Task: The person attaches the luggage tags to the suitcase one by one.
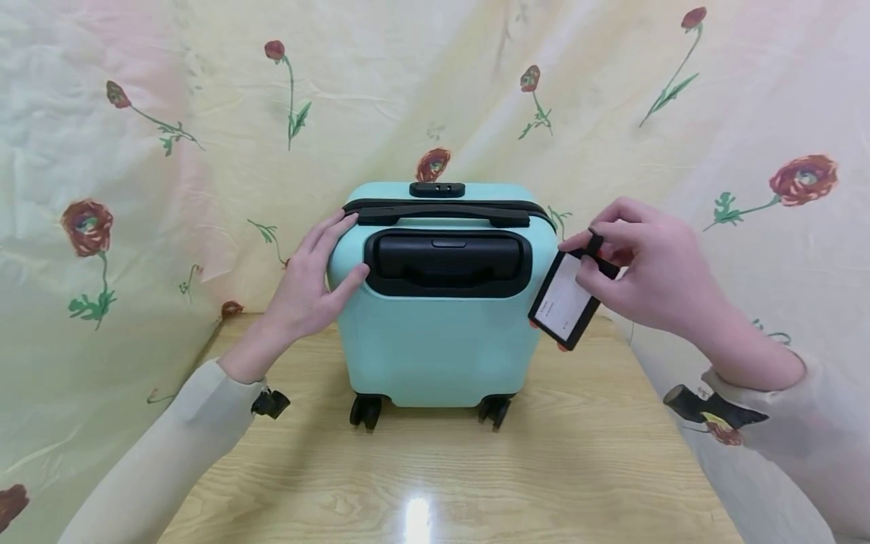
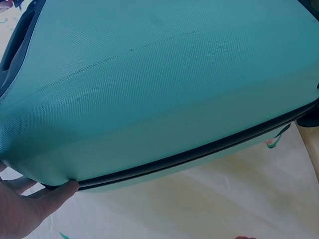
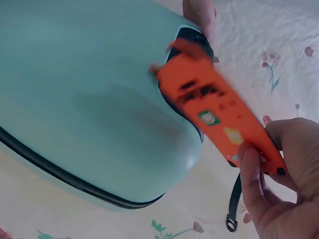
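Note:
A mint-green suitcase [image 1: 435,344] stands upright on its black wheels in the head view. My left hand [image 1: 314,276] rests on its upper left corner, fingers along the side and thumb near the black handle recess [image 1: 448,287]. To the right of the case, my right hand [image 1: 655,264] pinches a luggage tag [image 1: 564,298] by its strap end. The tag hangs tilted, its white card side toward the head camera. From the right wrist, its orange back [image 3: 212,102] shows small printed marks, and a black strap with a buckle [image 3: 233,204] dangles below the fingers.
The suitcase has a black top carry handle [image 1: 442,214] and a combination lock [image 1: 437,190]. Under it lies a wood-grain tabletop [image 1: 421,468]. Flower-printed cloth [image 1: 224,151] surrounds the table at the back and both sides.

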Tool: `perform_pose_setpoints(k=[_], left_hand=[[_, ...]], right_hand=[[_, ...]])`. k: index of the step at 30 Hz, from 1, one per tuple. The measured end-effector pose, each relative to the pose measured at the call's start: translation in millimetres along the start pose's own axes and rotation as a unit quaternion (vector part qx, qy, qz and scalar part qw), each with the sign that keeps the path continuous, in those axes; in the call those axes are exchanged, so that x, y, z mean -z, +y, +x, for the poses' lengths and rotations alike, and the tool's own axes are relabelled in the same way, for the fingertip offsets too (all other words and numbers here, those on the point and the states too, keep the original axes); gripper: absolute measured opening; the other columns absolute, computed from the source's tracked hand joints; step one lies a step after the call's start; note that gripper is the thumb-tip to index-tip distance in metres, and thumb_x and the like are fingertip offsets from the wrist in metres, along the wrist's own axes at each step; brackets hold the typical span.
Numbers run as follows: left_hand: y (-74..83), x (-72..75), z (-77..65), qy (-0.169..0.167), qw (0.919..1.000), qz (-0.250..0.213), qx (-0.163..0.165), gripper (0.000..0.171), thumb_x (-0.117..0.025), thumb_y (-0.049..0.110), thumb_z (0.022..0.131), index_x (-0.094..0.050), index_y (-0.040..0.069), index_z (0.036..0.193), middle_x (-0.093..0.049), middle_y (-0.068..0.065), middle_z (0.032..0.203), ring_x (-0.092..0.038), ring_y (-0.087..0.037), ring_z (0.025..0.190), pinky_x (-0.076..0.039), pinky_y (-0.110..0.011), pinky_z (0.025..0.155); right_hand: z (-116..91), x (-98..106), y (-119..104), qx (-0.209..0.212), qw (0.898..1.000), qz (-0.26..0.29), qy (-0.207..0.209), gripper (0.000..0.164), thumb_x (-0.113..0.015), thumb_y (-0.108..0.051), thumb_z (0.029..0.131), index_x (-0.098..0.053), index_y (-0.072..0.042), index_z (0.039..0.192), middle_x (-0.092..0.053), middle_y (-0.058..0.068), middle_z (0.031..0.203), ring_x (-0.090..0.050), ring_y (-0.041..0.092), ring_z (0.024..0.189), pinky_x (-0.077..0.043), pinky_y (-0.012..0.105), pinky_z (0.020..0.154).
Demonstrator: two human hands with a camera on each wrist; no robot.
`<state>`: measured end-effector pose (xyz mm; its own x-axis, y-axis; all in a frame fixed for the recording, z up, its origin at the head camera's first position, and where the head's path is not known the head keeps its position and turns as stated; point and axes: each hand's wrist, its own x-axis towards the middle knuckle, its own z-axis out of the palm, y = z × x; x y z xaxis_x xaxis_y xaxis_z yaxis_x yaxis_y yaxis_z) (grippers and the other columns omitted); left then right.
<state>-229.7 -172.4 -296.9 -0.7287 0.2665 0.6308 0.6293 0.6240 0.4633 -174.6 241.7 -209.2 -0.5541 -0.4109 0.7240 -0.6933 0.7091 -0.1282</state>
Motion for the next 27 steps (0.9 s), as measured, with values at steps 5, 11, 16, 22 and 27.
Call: perform_pose_setpoints(k=[5,11,16,22,27], left_hand=[[-0.7,-0.2,-0.6,0.002,1.0,0.0,-0.002,0.069,-0.068,0.032,0.102,-0.042,0.018,0.164,-0.036,-0.015,0.171,-0.041,-0.04,0.155,-0.044,-0.065,0.119],[-1.4,-0.4,-0.7,0.004,1.0,-0.001,-0.005,0.068,-0.067,0.033,0.102,-0.042,0.018,0.164,-0.036,-0.015,0.171,-0.04,-0.04,0.155,-0.044,-0.065,0.119],[-1.6,-0.9,-0.2,0.008,0.9999,-0.003,-0.007,0.069,-0.067,0.032,0.102,-0.042,0.018,0.164,-0.036,-0.015,0.171,-0.041,-0.041,0.155,-0.044,-0.065,0.118],[-1.1,-1.9,0.4,0.006,0.9999,-0.002,-0.009,0.069,-0.068,0.032,0.101,-0.042,0.017,0.164,-0.036,-0.015,0.171,-0.041,-0.041,0.155,-0.045,-0.065,0.118],[-1.2,-2.1,0.1,0.01,0.9999,-0.004,-0.006,0.069,-0.067,0.032,0.101,-0.042,0.017,0.164,-0.036,-0.015,0.171,-0.041,-0.04,0.155,-0.045,-0.065,0.118]], right_hand=[[9,4,-5,-0.041,0.997,0.018,-0.057,0.025,-0.076,0.007,0.081,-0.083,-0.014,0.092,-0.08,0.001,0.109,-0.058,-0.012,0.069,-0.045,0.006,0.064],[14,11,-4,-0.163,0.972,0.108,-0.131,0.02,-0.07,0.005,0.089,-0.082,-0.011,0.094,-0.078,0.014,0.127,-0.072,-0.013,0.077,-0.055,0.009,0.066],[14,16,7,-0.194,0.944,0.194,-0.183,0.022,-0.081,0.006,0.087,-0.079,-0.006,0.105,-0.075,-0.003,0.131,-0.079,0.006,0.086,-0.062,0.017,0.076],[10,21,11,-0.192,0.928,0.229,-0.221,0.04,-0.088,0.007,0.081,-0.077,-0.006,0.117,-0.068,-0.017,0.134,-0.079,0.014,0.082,-0.064,0.023,0.072],[10,18,4,-0.146,0.963,0.145,-0.177,0.044,-0.098,-0.006,0.072,-0.079,-0.019,0.109,-0.073,-0.022,0.114,-0.066,0.006,0.071,-0.048,0.016,0.064]])
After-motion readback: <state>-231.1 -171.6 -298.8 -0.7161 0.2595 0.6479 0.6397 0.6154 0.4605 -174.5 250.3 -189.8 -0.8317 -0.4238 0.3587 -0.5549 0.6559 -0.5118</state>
